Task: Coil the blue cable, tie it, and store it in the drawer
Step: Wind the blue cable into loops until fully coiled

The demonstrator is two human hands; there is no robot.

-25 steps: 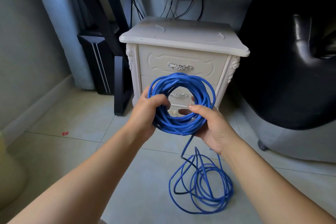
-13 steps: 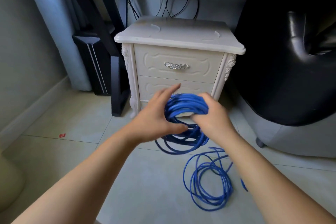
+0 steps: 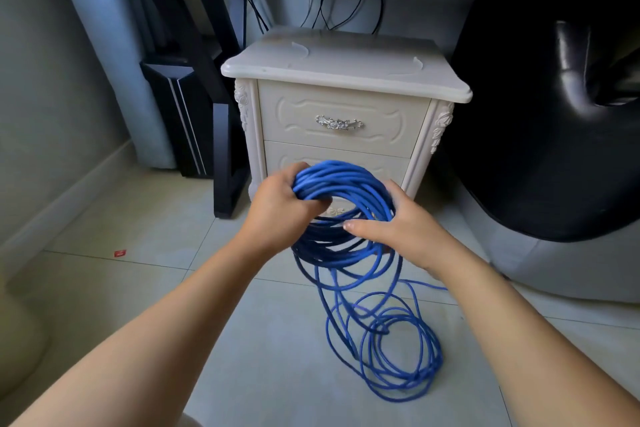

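Hands hold the blue cable (image 3: pixel 341 180) coil before the closed top drawer (image 3: pixel 341 121): left hand (image 3: pixel 282 206) fisted around it, right hand (image 3: pixel 398 225) seemingly gripping its side; loose loops lie on the tiled floor (image 3: pixel 138 288).

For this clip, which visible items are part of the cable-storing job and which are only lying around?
Part of the job:
- blue cable, held in left hand and right hand, loose loops on the floor
- white nightstand, its top drawer closed

Lying about:
- red scrap on the floor
- black chair
- dark cords behind the nightstand
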